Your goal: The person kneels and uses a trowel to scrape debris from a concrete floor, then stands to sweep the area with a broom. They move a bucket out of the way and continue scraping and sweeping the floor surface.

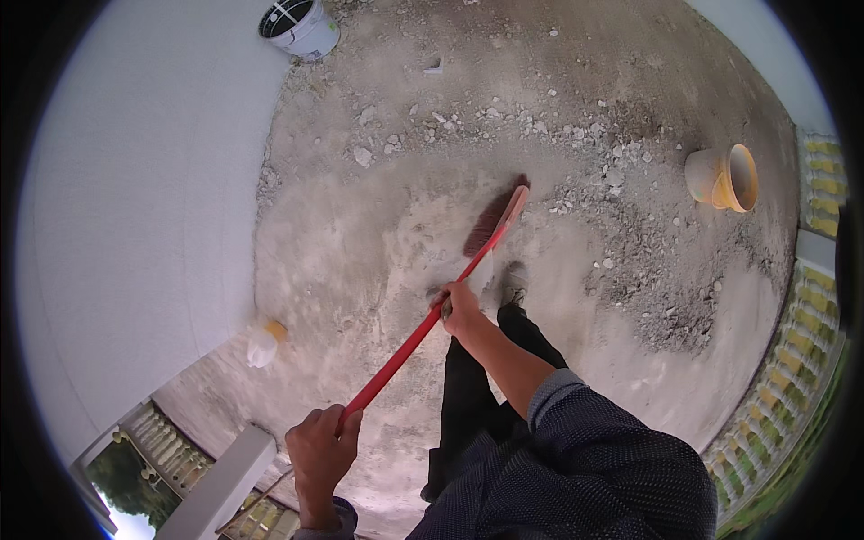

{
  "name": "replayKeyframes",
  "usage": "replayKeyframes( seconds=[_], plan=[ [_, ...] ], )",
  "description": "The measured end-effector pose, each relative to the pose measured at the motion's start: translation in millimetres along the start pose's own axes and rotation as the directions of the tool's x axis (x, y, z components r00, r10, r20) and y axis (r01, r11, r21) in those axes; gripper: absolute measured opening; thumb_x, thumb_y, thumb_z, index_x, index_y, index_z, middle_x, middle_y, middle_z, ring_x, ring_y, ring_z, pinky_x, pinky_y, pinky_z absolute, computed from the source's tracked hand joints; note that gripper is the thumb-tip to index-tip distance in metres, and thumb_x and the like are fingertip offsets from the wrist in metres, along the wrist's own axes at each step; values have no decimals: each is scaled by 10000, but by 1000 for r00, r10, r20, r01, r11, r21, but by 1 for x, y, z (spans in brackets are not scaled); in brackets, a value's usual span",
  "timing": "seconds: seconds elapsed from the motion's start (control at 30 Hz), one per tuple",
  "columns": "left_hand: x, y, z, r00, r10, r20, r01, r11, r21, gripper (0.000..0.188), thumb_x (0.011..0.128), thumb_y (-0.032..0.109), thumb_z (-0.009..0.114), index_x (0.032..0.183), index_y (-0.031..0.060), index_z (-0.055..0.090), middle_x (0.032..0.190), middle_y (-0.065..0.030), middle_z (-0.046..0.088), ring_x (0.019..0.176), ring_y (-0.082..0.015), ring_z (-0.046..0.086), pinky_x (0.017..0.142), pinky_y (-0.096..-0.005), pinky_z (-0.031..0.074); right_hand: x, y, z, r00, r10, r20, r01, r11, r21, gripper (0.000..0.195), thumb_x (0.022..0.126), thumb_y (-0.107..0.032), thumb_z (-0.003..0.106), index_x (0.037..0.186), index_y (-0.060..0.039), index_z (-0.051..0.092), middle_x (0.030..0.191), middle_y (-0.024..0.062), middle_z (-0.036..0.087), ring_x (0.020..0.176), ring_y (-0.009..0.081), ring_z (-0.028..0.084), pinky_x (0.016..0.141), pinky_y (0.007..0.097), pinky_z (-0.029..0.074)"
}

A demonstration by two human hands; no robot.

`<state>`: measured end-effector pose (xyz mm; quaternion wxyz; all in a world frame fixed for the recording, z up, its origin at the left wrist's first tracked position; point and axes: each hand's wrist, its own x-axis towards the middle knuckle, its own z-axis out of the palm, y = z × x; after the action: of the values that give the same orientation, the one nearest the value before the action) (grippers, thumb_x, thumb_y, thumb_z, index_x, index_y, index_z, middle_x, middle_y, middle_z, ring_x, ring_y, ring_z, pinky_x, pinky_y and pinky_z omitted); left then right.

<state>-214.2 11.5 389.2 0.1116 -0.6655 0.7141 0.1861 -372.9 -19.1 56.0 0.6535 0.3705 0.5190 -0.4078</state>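
Observation:
A push broom (491, 223) with a red handle and dark reddish bristles lies slantwise across the middle of the view, its head on the dusty floor. My left hand (324, 442) is closed around the upper end of the handle at the lower left. Further down the handle, nearer the bristles, my right hand (459, 307) grips it. Broken plaster rubble (580, 135) lies in a wide arc beyond and to the right of the broom head. My shoe (515, 283) stands just below the bristles.
A white bucket (307, 34) stands by the white wall (148, 182) at the upper left. A yellowish bucket (722, 179) lies tipped at the right. A white and yellow container (265, 343) sits at the wall's corner. A balustrade (776, 398) borders the right side; a pillar (219, 482) stands lower left.

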Motion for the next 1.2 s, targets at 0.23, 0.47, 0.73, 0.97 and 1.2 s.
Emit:
replayKeyframes(
  seconds=[0.23, 0.47, 0.73, 0.97, 1.2],
  plan=[
    [37, 21, 53, 996, 87, 20, -79, 963, -258, 216, 834, 259, 703, 730, 77, 650, 569, -79, 558, 485, -273, 559, 452, -385, 429, 15, -99, -47, 983, -162, -86, 154, 983, -99, 104, 815, -79, 509, 726, -35, 477, 576, 108, 483, 532, 270, 526, 541, 442, 492],
    [26, 8, 119, 991, 120, 59, -70, 844, -532, 214, 868, 266, 669, 765, 79, 650, 629, -114, 604, 559, -311, 602, 492, -411, 457, -15, -154, -58, 928, -372, -18, 365, 917, -159, 78, 810, -90, 506, 750, -42, 493, 636, 127, 518, 590, 269, 532, 587, 445, 490],
    [40, -102, 12, 977, -37, 209, 153, 808, -569, 213, 862, 242, 672, 756, 59, 652, 583, -123, 567, 520, -310, 575, 472, -380, 423, -41, -59, 76, 944, -235, 230, 226, 972, 66, 61, 840, -78, 485, 810, -25, 478, 744, 92, 555, 679, 244, 565, 728, 429, 515],
    [9, -183, -90, 968, -249, 0, 243, 943, -227, 192, 738, 180, 759, 810, 43, 647, 568, -103, 570, 489, -294, 566, 462, -381, 412, -22, 113, 214, 915, 200, 350, -186, 980, -73, 122, 830, -80, 499, 721, -84, 443, 668, 40, 464, 591, 186, 485, 658, 405, 460],
    [49, -179, -203, 943, -291, -160, 328, 891, 315, 213, 867, 329, 664, 925, 125, 672, 671, -90, 588, 564, -290, 587, 482, -416, 448, -38, 234, 322, 839, 480, 255, -445, 876, -186, 140, 796, -35, 493, 694, -85, 412, 614, 51, 447, 558, 187, 481, 608, 416, 476]
  ],
)
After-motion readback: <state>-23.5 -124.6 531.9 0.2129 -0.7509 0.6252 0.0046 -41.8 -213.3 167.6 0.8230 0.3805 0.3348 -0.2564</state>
